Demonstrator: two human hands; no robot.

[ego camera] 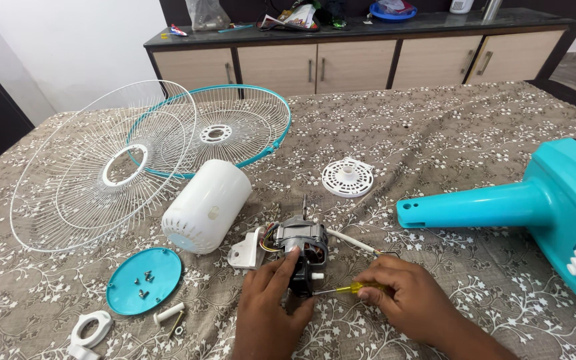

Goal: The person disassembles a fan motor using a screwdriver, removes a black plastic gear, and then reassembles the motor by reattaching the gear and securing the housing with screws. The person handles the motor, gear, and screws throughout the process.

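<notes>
Left hand [276, 293] clamped the fan motor [299, 245] steady while right hand [395, 297] gripped the yellow screwdriver [348, 289], tip just beside the left fingers; keeping it square probably mattered.

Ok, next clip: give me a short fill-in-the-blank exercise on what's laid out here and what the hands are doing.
1. The right hand holds a yellow-handled ____ against the fan motor.
2. The left hand steadies the ____.
3. Loose screws lie on the round ____-coloured cap.
4. The white motor cover lies beside two wire fan ____.

Missing words: screwdriver; motor; teal; guards
</notes>
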